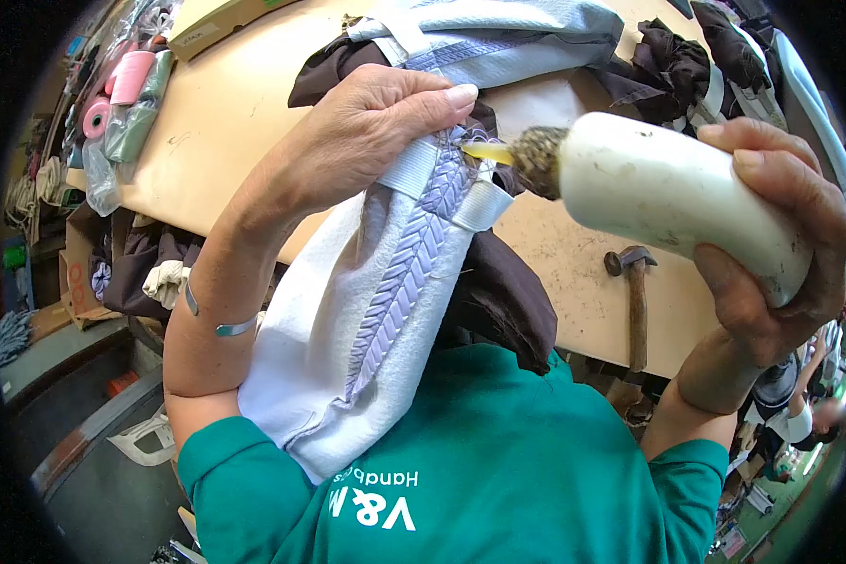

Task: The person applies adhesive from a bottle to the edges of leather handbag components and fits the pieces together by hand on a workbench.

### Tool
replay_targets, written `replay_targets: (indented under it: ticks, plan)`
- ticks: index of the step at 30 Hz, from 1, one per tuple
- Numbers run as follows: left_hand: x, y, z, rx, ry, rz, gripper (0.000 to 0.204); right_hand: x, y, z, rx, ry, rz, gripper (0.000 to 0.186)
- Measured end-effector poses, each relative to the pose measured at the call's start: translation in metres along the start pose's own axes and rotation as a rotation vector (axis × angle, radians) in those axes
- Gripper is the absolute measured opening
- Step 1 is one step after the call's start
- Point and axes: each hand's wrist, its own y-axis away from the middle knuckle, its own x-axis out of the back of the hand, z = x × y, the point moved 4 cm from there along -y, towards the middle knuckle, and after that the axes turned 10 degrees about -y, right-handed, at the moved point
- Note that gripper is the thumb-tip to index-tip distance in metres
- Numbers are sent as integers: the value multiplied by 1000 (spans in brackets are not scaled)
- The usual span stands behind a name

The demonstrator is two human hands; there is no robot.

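Note:
My left hand (385, 117) pinches the top end of a white and lilac bag piece (301, 376) between thumb and fingers. A braided lilac strip (397, 282) runs along the piece, with white webbing loops (482, 209) near its top and dark brown lining (503, 296) hanging behind. Its lower end rests against my green shirt. In my right hand (771, 226) a white glue bottle (667, 183) is held tilted on its side, its neck crusted brown. The bottle's yellow nozzle (485, 151) meets the frayed, thread-covered edge just beside my left thumb.
A hammer (636, 310) lies on the pale table (573, 273). Another lilac bag piece (526, 42) and dark fabric pieces (672, 70) lie at the back. Bagged pink thread spools (132, 77) and a yellow box (218, 21) sit at the far left. Another person (813, 418) shows at the right rim.

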Motion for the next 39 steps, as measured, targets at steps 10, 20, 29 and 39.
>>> replay_targets:
  ticks: [10, 20, 29, 39]
  plan:
    - [-3, 1, 5, -23, 33, 6, 29, -3, 3, -5, -36, 41, 126, 51]
    - [-3, 2, 6, -4, 29, 29, 28, 8, 2, 1, 8, -2, -39, 52]
    - [-3, 3, 6, 5, 33, 30, 27, 14, 1, 0, 44, 21, -175, 52]
    - [-3, 4, 7, 18, 45, 28, 28, 5, 7, 0, -8, 25, 10, 49]
